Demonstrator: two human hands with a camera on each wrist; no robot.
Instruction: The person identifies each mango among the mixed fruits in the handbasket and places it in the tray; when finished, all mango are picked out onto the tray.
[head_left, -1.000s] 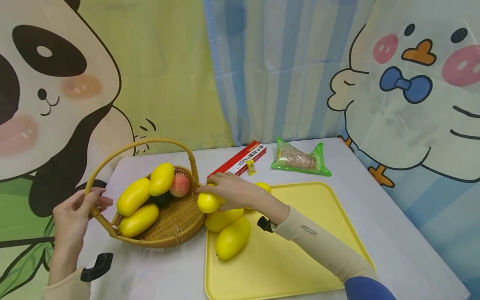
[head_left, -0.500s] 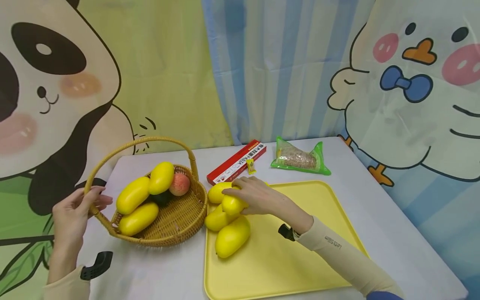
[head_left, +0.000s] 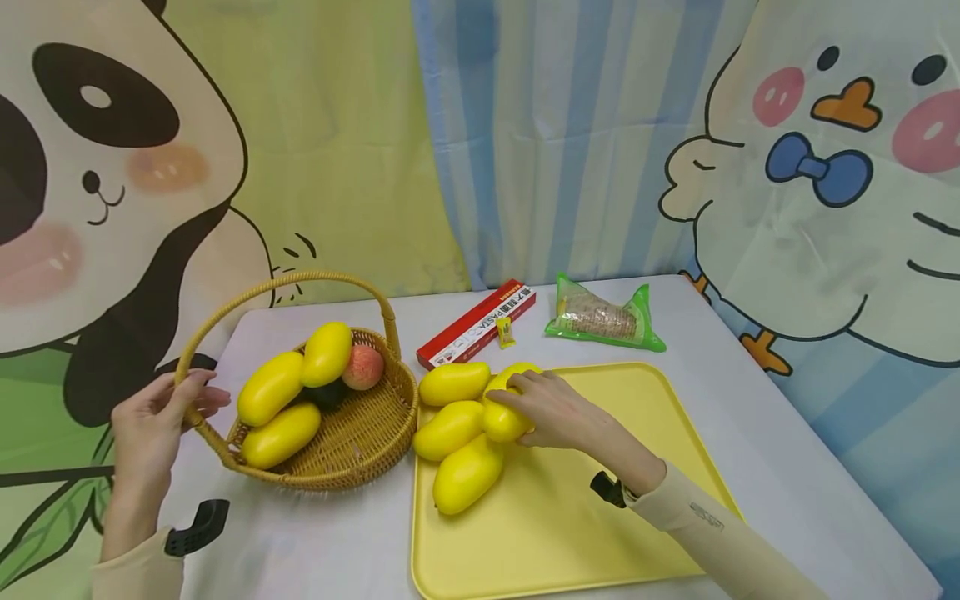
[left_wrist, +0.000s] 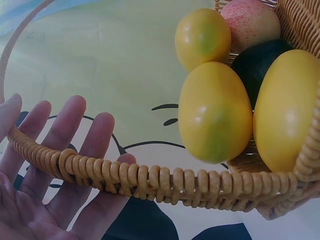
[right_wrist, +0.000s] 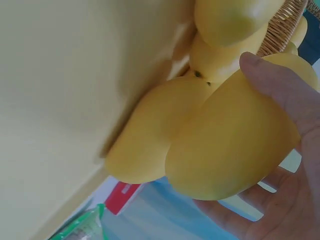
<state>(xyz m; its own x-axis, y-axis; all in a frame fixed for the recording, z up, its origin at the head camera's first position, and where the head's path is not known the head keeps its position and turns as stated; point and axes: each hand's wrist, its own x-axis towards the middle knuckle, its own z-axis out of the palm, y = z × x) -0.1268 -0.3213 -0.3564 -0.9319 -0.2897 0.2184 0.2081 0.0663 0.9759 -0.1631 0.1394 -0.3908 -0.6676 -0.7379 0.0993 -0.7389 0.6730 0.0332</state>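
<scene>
A yellow mango (head_left: 506, 422) is gripped by my right hand (head_left: 558, 410) over the left side of the yellow tray (head_left: 600, 533). In the right wrist view, the thumb lies across the held mango (right_wrist: 235, 145), which overlaps another mango (right_wrist: 155, 130). Several mangoes lie at the tray's left edge, including a lower mango (head_left: 468, 473); one behind my right hand is partly hidden. My left hand (head_left: 150, 417) holds the handle (left_wrist: 100, 172) of the wicker basket (head_left: 360, 454) between thumb and fingers. Inside are three mangoes, a peach (head_left: 364, 367) and a dark green fruit (head_left: 327, 395), partly covered.
Behind the tray lies a red and white pasta box (head_left: 477, 325), with a small yellow packet (head_left: 506, 332) against it. A green-edged clear bag (head_left: 603, 317) rests farther right. The basket's handle arches high, and its right rim stands close to the tray's left edge.
My right hand has moved right with the mango, from beside the basket's rim to farther over the tray. The left hand stays on the handle, and the basket's contents look the same.
</scene>
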